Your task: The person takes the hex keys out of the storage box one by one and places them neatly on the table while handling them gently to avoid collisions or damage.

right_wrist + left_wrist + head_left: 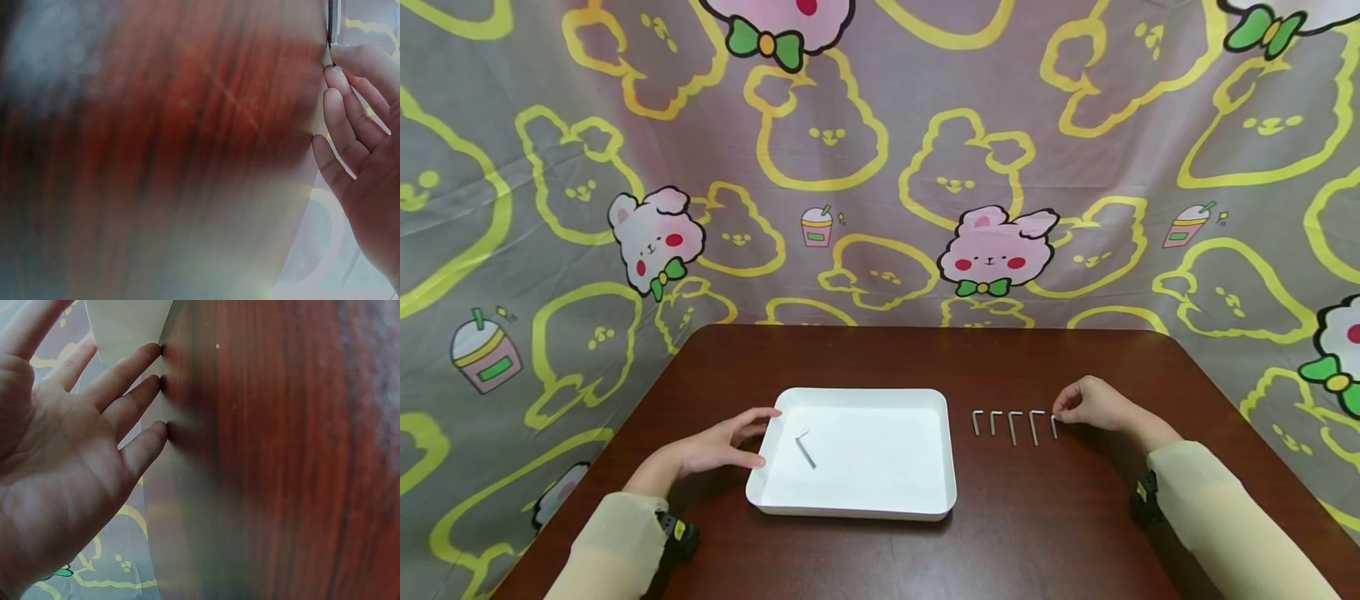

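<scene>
My left hand (721, 443) rests at the left edge of a white rectangular tray (880, 467), fingers spread, with thumb and fingertips at its rim. In the left wrist view, the fingers (128, 409) look straight and the lower fingertips meet the table. A single hex key (807, 452) lies inside the tray, toward its left. To the right of the tray, several hex keys (1013, 428) lie in a row on the table. At the row's right end, my right hand (1097, 404) pinches the top of a small hex key (1054, 428), whose shaft (333, 24) shows in the right wrist view.
The dark brown wooden table (1037, 525) holds the tray left of its middle. A patterned cloth (880, 167) with rabbits and yellow outlines hangs behind the table and along both sides.
</scene>
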A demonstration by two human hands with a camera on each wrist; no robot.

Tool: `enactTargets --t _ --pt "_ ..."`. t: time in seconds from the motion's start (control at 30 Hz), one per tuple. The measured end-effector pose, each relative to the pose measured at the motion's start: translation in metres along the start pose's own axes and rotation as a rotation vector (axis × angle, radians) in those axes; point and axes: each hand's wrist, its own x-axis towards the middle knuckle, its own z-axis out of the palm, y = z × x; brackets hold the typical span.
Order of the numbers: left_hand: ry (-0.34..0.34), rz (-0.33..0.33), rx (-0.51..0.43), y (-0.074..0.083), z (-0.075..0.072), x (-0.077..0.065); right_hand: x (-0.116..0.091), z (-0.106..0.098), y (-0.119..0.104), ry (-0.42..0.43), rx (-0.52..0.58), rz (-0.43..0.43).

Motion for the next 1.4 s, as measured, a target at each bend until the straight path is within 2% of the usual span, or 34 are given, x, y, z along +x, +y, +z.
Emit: enactTargets --t 0.37,0.9,1.07,1.2,1.4 --pt "0.005 0.006 -0.006 -0.002 0.000 0.000 0.000 0.000 0.005 0.016 -0.051 -0.037" --pt "0.004 0.003 -0.003 0.000 0.000 -0.001 -0.002 0.000 0.004 0.022 -0.028 -0.039" --pt "0.006 -0.001 -0.003 -0.001 0.000 -0.001 -0.003 -0.002 0.003 0.012 0.008 -0.016" --pt "0.005 -0.002 0.000 -0.001 -0.001 -0.001 -0.003 -0.005 -0.001 0.022 0.024 -0.005" --pt "-0.003 0.001 -0.005 -0.002 -0.002 -0.001 0.000 -0.013 -0.016 0.053 0.018 -0.032"
